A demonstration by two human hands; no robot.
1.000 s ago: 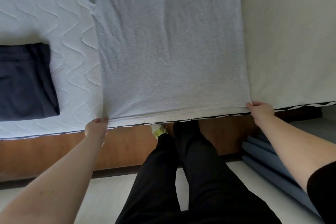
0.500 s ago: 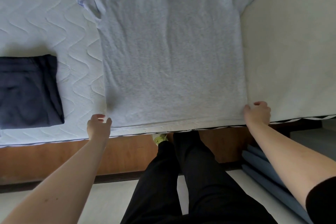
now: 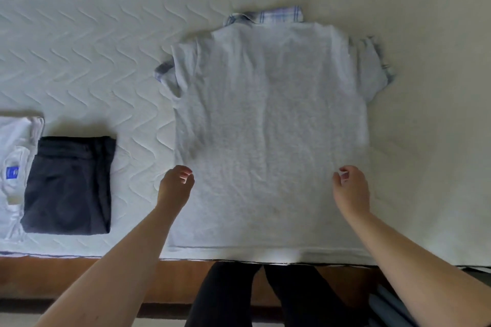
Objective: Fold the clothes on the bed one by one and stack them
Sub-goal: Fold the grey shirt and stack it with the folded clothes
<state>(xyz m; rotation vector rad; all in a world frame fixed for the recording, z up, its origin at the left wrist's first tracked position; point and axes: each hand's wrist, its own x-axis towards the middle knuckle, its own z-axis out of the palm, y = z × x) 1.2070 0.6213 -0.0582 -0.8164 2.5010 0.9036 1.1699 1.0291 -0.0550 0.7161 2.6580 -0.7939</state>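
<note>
Grey knit fabric lies under both hands: the left hand (image 3: pixel 175 186) sits at the left side edge of the grey shirt (image 3: pixel 268 141), fingers loosely curled and holding nothing, and the right hand (image 3: pixel 350 188) hangs over the shirt's right part, fingers likewise curled loosely, nothing in its grasp. Whether either hand touches the cloth is hard to tell. The shirt is spread flat, back up, hem at the near edge of the bed (image 3: pixel 93 48), with a plaid collar (image 3: pixel 268 14) peeking out at the far end; its front is hidden. To the left rests a folded dark garment (image 3: pixel 69 186), and just beside that a white garment (image 3: pixel 13 156), cut off by the frame, bearing a small blue label (image 3: pixel 12 172) whose writing is too small to read. The mattress is quilted in a wavy pattern on its left part. A wooden bed frame (image 3: pixel 53 276) runs below.
</note>
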